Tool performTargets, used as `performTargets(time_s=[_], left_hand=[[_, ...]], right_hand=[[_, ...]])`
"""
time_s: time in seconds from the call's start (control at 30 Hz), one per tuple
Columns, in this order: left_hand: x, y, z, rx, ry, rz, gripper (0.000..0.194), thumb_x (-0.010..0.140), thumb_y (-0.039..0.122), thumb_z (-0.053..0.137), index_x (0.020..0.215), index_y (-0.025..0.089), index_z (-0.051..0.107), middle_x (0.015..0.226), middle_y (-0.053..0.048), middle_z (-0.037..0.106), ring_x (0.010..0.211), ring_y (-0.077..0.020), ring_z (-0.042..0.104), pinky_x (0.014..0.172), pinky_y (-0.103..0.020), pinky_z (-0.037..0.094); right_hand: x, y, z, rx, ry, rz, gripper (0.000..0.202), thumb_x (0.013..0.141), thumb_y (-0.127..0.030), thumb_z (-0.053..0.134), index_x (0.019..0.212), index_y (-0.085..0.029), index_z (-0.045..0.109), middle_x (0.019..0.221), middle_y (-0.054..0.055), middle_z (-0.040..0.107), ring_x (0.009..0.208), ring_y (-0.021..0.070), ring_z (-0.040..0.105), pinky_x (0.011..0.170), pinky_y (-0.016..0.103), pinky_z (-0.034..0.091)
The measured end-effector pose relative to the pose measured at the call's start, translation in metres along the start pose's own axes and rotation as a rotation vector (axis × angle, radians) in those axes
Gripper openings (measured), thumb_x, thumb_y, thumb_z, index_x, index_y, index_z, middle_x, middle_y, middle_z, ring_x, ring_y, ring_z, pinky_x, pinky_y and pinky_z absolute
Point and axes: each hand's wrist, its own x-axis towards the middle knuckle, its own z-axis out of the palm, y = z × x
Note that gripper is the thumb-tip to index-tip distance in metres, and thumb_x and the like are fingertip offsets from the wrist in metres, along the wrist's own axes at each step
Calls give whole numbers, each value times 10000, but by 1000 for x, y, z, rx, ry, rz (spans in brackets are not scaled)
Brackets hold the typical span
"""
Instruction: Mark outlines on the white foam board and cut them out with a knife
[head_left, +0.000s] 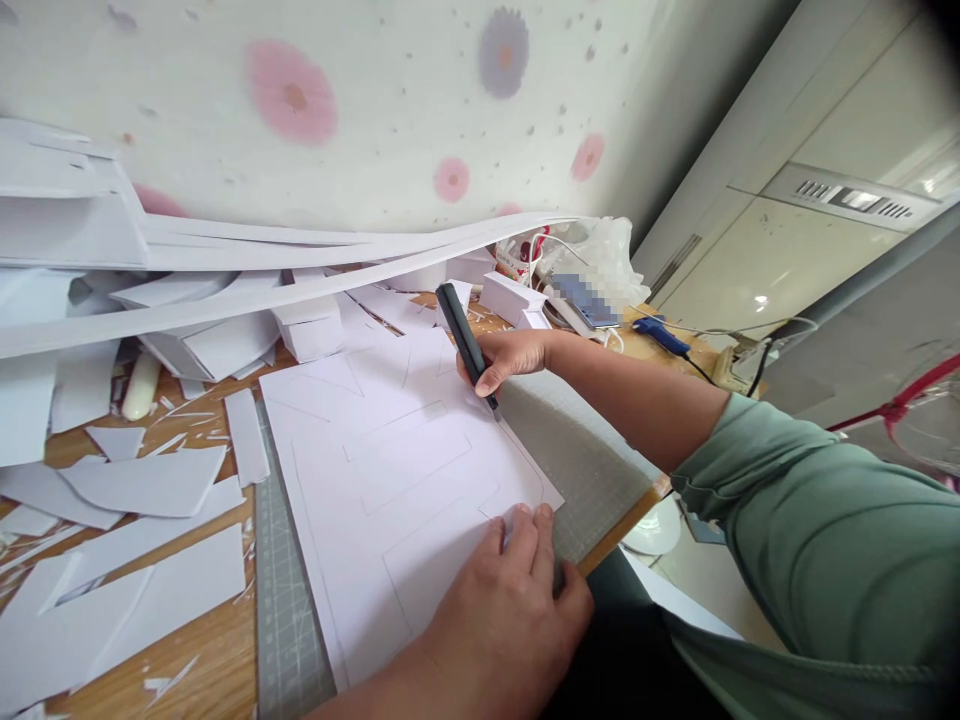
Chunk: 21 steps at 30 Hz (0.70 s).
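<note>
A black utility knife [466, 335] is gripped in my right hand [506, 357], its tip down at the right edge of a white foam board sheet [420, 440]. Thin pencil outlines of several shapes cover the sheet, which lies on a grey-green cutting mat [289, 590]. My left hand [517, 590] rests with fingers spread on the sheet's near right corner, the thumb apart near the mat's edge. The blade itself is small and hard to make out.
White offcuts [150, 480] and scraps litter the wooden table [202, 680] on the left. Long white strips [322, 290] span the back. A phone [585, 300], a blue glue gun [660, 335] and a power strip [727, 370] with cords lie at the right rear.
</note>
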Motion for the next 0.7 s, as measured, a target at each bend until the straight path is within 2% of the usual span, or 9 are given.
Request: performTargets(time_s=[0.37,0.7], left_hand=[[1,3,8,57,152,-39,158,858,308,559,967,194,571,1163,-227,636,1015,-348,648,764,-414,531],[4,6,21,136,377,-103,96,814,253,576,888,225,521,1038,-157,699,879,-279,659,712,-373,473]], right_hand=[[10,-3,-10,-31,-53,1,380,600,-344,844,788,-120,602,685,-20,589,619,123,586,573,237,516],[21,-1,-22,1,-44,-4,387,608,-337,840,818,-131,590,711,-23,592,657,139,605,606,282,554]])
